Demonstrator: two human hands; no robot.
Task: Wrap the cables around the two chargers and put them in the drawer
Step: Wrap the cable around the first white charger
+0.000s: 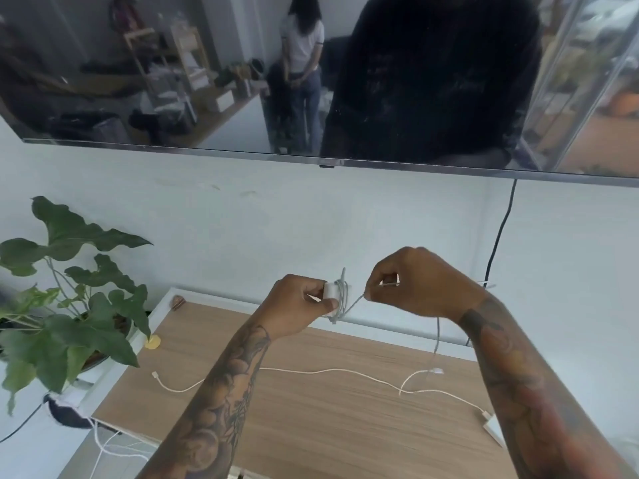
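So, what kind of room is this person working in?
Probably a living room at home: a wall-mounted television hangs above a low wooden cabinet, and a potted houseplant stands beside it. The dark screen reflects shelves and another person.

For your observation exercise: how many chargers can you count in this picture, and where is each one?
2. One charger is held up in the left hand, partly wrapped in its cable. The second charger lies on the wooden tabletop at the right, partly hidden behind the right forearm.
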